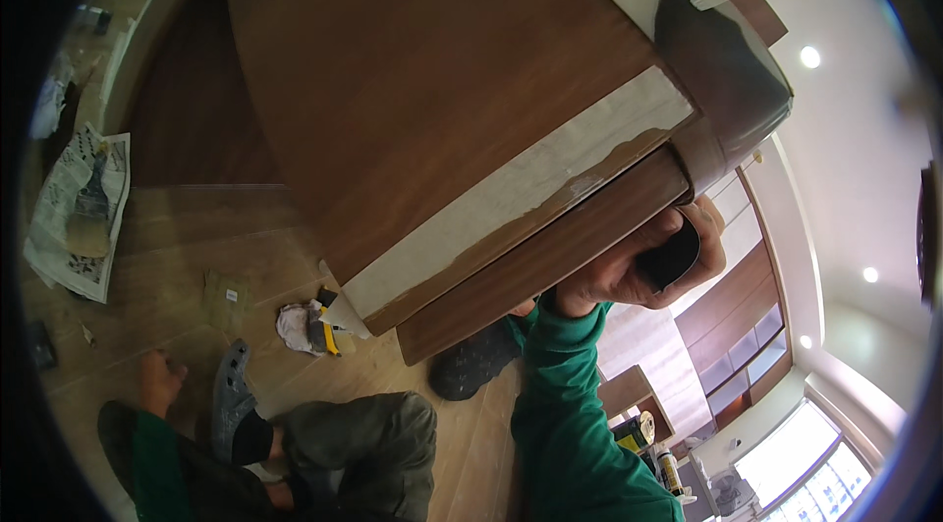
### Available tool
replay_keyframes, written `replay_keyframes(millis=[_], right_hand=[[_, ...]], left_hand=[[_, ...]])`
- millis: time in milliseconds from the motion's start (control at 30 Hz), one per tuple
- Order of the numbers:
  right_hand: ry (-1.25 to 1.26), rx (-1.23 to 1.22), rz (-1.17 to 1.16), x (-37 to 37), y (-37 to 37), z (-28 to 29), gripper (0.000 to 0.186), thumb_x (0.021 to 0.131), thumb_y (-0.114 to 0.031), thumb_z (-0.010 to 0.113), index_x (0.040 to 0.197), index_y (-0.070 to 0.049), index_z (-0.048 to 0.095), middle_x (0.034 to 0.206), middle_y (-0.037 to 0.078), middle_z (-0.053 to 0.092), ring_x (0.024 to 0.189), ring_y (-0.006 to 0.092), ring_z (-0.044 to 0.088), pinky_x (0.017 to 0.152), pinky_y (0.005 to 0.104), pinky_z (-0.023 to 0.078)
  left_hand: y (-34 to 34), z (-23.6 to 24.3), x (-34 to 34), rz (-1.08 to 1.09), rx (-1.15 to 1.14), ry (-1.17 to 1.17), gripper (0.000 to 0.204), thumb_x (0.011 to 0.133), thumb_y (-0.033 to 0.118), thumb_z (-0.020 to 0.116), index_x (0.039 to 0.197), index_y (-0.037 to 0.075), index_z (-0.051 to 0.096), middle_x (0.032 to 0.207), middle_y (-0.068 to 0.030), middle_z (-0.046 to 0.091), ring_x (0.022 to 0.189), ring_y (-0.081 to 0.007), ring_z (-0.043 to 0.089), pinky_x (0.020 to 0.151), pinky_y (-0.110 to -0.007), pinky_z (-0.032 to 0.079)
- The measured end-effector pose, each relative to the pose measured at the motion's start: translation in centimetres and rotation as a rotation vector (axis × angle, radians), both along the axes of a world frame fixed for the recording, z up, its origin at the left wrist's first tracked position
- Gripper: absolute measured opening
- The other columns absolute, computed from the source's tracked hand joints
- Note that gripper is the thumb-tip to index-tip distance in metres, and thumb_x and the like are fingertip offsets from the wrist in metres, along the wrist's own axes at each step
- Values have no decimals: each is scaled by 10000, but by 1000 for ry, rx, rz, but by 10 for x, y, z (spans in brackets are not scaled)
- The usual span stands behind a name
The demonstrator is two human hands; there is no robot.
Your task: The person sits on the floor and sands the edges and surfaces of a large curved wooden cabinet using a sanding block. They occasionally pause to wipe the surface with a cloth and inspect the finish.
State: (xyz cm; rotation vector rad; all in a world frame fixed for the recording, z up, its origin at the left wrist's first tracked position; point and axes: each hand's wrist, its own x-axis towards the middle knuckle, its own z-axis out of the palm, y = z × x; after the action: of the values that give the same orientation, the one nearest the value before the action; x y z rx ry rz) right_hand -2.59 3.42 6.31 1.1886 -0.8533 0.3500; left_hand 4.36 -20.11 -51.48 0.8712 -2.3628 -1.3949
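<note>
A large brown wooden furniture panel (413, 80) with curved edges fills the upper middle. A pale strip (516, 188) runs along it beside a narrow wooden rail (540, 257); its dark glossy corner (722, 70) is at the right. My right hand (648, 262), in a green sleeve, is closed round a dark curved piece (668, 252) under the rail's end; what that piece is I cannot make out. My left hand (162, 380) is low at the left by the floor, fingers curled with nothing visible in them, near a grey speckled clog (234, 404).
Newspaper (54, 247) with a brush (90, 208) lies at the left. A crumpled cloth (297, 326) and yellow tool (329, 335) lie on the wooden floor (196, 237). Bent legs (373, 453) and a dark shoe (462, 370) are below. Cabinets (737, 296) and cans (638, 429) stand behind at right.
</note>
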Motion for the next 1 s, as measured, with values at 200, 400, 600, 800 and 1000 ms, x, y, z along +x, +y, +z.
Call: replay_keyframes(millis=[200, 400, 600, 800, 1000], right_hand=[[-64, -12, -53, -14, 25, -1, 266, 1021, -247, 647, 1105, -28, 523, 968, 133, 607, 857, 175, 599, 765, 306, 488], [-73, -14, -13, -1, 13, -2, 257, 1008, -236, 669, 1076, -28, 534, 964, 128, 603, 860, 183, 595, 755, 303, 481], [-58, 28, 164, 16, -15, 1, 181, 991, -132, 664, 1061, -9, 551, 957, 143, 603, 860, 190, 597, 748, 307, 482], [-31, 15, 9, -1, 13, 1, 141, 954, -65, 668, 1038, -8, 569, 962, 139, 619, 854, 206, 591, 758, 319, 476], [-107, -1, 7, 8, 6, -2, 174, 955, -87, 686, 1049, -9, 562, 937, 126, 615, 861, 204, 592, 789, 321, 475]], left_hand=[[-2, 18, 0, -57, -40, -52, 426, 749, 162, 870, 1037, -97, 693, 1070, -276, 686, 1009, -417, 676, 864, -460, 543], [0, 43, 6, -111, 2, -131, 438, 754, 187, 869, 1035, -98, 692, 1063, -277, 693, 999, -434, 674, 862, -458, 542], [-3, -45, -4, 20, -144, 6, 447, 734, 221, 879, 1003, -90, 703, 1029, -279, 694, 960, -438, 679, 834, -464, 545], [-6, 9, 0, -69, -47, -50, 430, 736, 201, 872, 1009, -91, 713, 997, -262, 702, 939, -424, 687, 835, -466, 549], [-2, 1, 3, -58, -17, -8, 393, 748, 198, 868, 968, -93, 722, 999, -264, 710, 934, -420, 695, 825, -465, 553]])
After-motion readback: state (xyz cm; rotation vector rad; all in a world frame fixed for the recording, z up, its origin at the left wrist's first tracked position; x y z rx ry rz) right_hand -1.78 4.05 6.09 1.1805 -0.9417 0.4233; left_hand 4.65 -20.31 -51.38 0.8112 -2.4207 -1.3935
